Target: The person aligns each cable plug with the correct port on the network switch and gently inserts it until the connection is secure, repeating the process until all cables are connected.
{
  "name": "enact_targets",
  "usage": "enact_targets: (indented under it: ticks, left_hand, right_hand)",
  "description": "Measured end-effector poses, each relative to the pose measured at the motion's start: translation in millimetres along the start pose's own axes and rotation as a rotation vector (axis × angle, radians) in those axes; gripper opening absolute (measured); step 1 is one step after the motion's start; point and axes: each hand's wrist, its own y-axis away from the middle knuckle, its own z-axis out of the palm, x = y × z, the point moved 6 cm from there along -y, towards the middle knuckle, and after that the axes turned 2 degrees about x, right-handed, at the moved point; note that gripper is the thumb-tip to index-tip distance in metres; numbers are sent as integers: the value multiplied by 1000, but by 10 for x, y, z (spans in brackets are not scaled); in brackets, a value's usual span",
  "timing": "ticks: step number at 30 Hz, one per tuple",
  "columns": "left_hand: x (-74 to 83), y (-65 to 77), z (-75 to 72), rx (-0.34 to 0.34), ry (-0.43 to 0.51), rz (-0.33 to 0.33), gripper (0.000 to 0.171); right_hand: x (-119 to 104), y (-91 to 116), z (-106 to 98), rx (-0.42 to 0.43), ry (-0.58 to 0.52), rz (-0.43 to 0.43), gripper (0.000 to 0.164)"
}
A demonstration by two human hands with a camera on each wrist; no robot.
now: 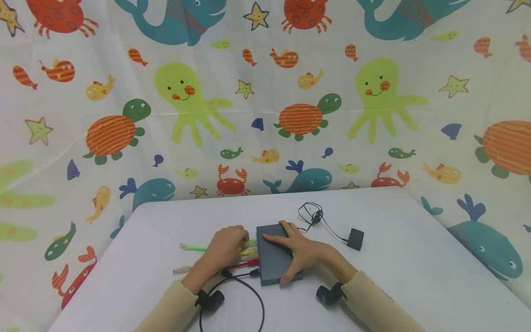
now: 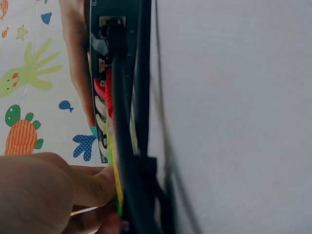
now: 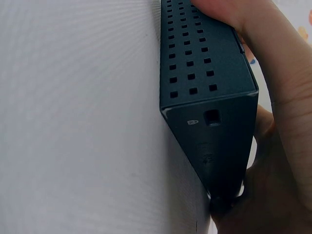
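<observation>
A dark grey network switch (image 1: 274, 253) lies flat on the white table, its row of ports facing left. My right hand (image 1: 296, 251) grips it from above, fingers spread over the top and thumb at the near vented side (image 3: 190, 63). At the far end of the port row, my left hand (image 1: 228, 244) pinches the green network cable (image 1: 251, 242) close to its plug. Nearer me, a yellow cable (image 1: 249, 252), a red cable (image 2: 108, 92) and a black cable (image 2: 119, 44) run to the ports. Part of the green cable is hidden behind the left hand.
A black power adapter (image 1: 355, 239) lies right of the switch, its thin cord (image 1: 317, 216) bundled behind it. Loose cable ends (image 1: 182, 269) stick out left of my left hand. The black cable loops toward the front edge. A patterned curtain (image 1: 265, 92) hangs behind the table.
</observation>
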Motion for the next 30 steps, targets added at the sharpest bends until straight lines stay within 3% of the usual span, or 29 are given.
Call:
enact_targets:
  ticks: [11,23,30]
  left_hand:
    - [30,13,-18,-12,-9,-16,11]
    - [38,24,-28,15,-6,12,12]
    - [19,18,-4,9,-11,-21,12]
  right_hand:
    - [-1,-3,4,-4,2,-6,110]
    - [11,-2,14,-2,-8,0,110]
    - [12,-11,12,0,2,4,111]
